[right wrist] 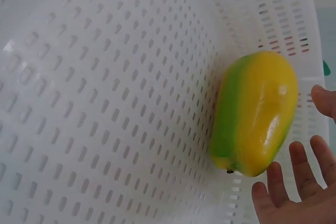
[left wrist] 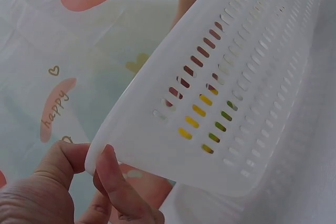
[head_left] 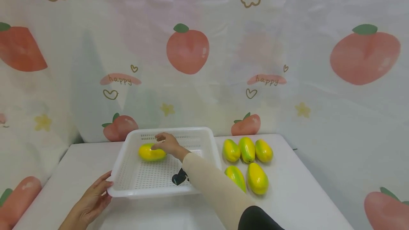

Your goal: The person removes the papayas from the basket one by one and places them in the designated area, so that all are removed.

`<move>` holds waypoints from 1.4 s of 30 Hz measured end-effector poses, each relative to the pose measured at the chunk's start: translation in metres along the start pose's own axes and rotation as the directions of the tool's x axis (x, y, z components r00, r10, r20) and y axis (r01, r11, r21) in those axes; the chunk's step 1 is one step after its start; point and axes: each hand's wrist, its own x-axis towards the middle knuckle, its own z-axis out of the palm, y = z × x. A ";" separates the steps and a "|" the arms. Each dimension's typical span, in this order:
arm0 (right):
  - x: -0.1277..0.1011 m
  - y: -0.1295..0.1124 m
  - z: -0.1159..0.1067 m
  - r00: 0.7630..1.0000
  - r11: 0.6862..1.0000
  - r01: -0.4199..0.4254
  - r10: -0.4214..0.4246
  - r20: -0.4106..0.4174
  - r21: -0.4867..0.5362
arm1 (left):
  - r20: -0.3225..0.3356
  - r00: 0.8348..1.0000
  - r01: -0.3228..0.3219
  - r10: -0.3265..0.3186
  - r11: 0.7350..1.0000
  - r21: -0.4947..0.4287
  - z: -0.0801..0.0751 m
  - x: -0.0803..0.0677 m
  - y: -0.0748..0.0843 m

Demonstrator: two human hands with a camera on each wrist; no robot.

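Observation:
A white perforated plastic basket (head_left: 150,176) stands on the table, with one yellow-green papaya (head_left: 146,153) lying on its side against the far-left wall inside. My left hand (head_left: 94,198) grips the near-left corner; in the left wrist view, thumb and fingers pinch the basket's rim (left wrist: 102,148). Over the basket, my right hand (head_left: 169,144) is beside and partly above the papaya. In the right wrist view its fingers (right wrist: 303,169) are spread and relaxed, one fingertip right at the end of the papaya (right wrist: 257,114), and nothing is held.
Several more papayas (head_left: 247,150) lie on the white table (head_left: 294,187) to the right of the basket, three in a back row. One nearer papaya (head_left: 234,177) is partly covered by my right sleeve (head_left: 214,187). A fruit-print curtain (head_left: 204,95) hangs behind the table.

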 end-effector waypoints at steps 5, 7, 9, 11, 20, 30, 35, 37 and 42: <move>-0.001 0.002 0.002 1.000 1.000 0.004 -0.004 0.025 -0.011 | 0.009 1.000 0.002 -0.002 1.000 -0.013 0.000 -0.001 0.000; -0.001 0.004 0.004 1.000 1.000 0.009 -0.008 0.026 -0.029 | 0.004 1.000 -0.004 0.004 1.000 -0.008 0.001 -0.001 0.000; 0.000 0.005 0.005 1.000 0.998 0.007 -0.006 0.021 -0.056 | -0.006 1.000 -0.007 0.007 1.000 -0.002 0.002 -0.001 0.001; 0.001 0.007 0.007 1.000 0.997 0.013 -0.011 0.018 -0.077 | -0.003 1.000 -0.007 0.007 1.000 -0.005 0.001 -0.001 0.001; 0.006 0.010 0.013 0.999 0.995 0.031 -0.030 0.012 -0.100 | 0.011 1.000 -0.026 0.026 1.000 -0.005 0.002 0.000 0.002; 0.005 0.010 0.017 1.000 0.987 0.003 -0.004 -0.006 -0.162 | 0.033 0.998 -0.048 0.048 0.999 0.003 -0.001 0.001 -0.001; 0.006 0.011 0.018 1.000 0.980 -0.004 0.004 0.002 -0.200 | 0.006 1.000 -0.029 0.029 1.000 0.005 -0.002 0.001 -0.001; 0.005 0.010 0.019 1.000 0.977 -0.012 0.013 0.004 -0.211 | 0.006 1.000 -0.026 0.026 1.000 0.000 -0.003 0.000 0.000; 0.005 0.009 0.018 1.000 0.973 -0.022 0.022 -0.002 -0.229 | 0.020 1.000 -0.024 0.024 1.000 -0.013 -0.002 0.001 0.000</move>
